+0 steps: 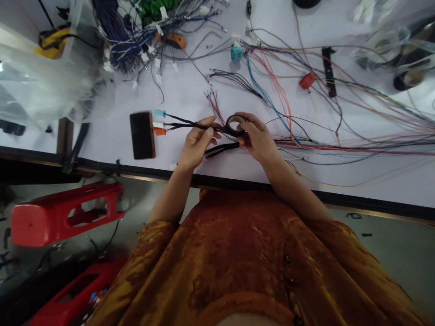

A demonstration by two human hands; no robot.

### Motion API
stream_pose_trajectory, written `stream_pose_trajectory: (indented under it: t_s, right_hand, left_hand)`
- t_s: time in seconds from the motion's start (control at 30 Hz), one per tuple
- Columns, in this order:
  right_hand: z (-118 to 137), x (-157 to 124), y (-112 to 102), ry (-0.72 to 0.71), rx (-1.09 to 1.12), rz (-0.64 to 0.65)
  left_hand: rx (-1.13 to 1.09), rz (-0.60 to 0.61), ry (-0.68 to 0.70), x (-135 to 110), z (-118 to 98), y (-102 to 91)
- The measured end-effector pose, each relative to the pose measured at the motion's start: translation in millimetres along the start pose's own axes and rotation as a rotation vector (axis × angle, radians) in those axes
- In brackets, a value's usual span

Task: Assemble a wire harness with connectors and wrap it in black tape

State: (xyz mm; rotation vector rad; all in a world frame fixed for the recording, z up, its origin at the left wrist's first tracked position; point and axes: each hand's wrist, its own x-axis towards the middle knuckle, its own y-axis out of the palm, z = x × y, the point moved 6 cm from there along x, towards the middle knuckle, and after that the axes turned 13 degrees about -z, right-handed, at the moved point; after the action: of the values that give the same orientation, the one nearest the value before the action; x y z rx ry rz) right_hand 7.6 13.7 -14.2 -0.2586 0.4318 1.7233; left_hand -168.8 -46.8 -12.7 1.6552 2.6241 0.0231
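Taping a wire bundle (199, 125)
Left fingers (208, 134) pinch it left of the tape roll (229, 130), which right fingers (250, 129) clasp (steady tension should help).

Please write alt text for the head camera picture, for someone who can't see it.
A person's left hand holds black-wrapped wires while the right hand grips a roll of black tape beside them, over a white table. A phone lies to the left; more wires spread beyond the hands and to the right.
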Motion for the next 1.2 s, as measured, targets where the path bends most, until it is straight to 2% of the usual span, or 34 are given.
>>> stream_pose_trajectory:
  t_s: [0.07, 0.13, 0.23, 0.3, 0.37, 0.43, 0.5, 0.57, 0.63, 0.67, 0.73, 0.8, 0.87, 0.93, 1.0, 1.1, 1.2]
  right_hand:
    - [-1, -13, -1, -0.1, -0.103, 0.001]
    - [-2, -31, 4, -0.288, -0.266, 0.034]
    - [-8, -60, 20, -0.583, -0.507, 0.177]
    - [-7, -67, 25, -0.663, -0.526, 0.234]
    - [3, -57, 20, -0.628, -0.425, 0.142]
    - [11, -32, 15, -0.502, -0.291, 0.03]
    - [11, -4, 17, -0.318, -0.172, 0.028]
    - [2, 15, 21, -0.156, -0.076, 0.052]
    - [-7, 18, 16, -0.138, -0.038, 0.015]
    - [-10, 11, 12, -0.203, -0.062, -0.006]
    - [-10, -16, 7, -0.442, -0.212, 0.009]
    - [-8, -47, 7, -0.68, -0.413, 0.085]
    - [-4, -62, 7, -0.78, -0.499, 0.1]
    - [3, -53, 5, -0.714, -0.442, 0.036]
    - [6, -29, 7, -0.53, -0.352, 0.017]
    - [5, 5, 16, -0.28, -0.303, 0.131]
    - [9, 19, 20, -0.215, -0.394, 0.268]
  left_hand:
    - [0.095, -0.048, 0.014, 3, -4, 5.1]
    - [0.15, -0.11, 0.015, 4, -9, 7.7]
    - [0.161, -0.194, 0.008, 3, -17, 6.8]
    - [0.172, -0.196, 0.013, 0, -24, 6.7]
    - [0.222, -0.145, 0.076, -8, -36, 9.6]
    - [0.318, -0.048, 0.238, -19, -52, 17.1]
    - [0.418, 0.035, 0.462, -32, -65, 25.7]
    - [0.467, 0.018, 0.603, -38, -68, 28.2]
    - [0.429, -0.11, 0.528, -32, -59, 21.0]
    - [0.388, -0.181, 0.432, -26, -50, 16.0]
    - [0.289, -0.27, 0.236, -16, -34, 9.2]
    - [0.231, -0.286, 0.123, -11, -27, 8.8]
    - [0.231, -0.249, 0.119, -13, -32, 13.1]
    - [0.332, -0.165, 0.248, -21, -45, 20.5]
    - [0.515, -0.032, 0.468, -33, -59, 30.6]
    - [0.743, 0.167, 0.715, -50, -64, 40.8]
    - [0.835, 0.242, 0.859, -60, -66, 41.2]
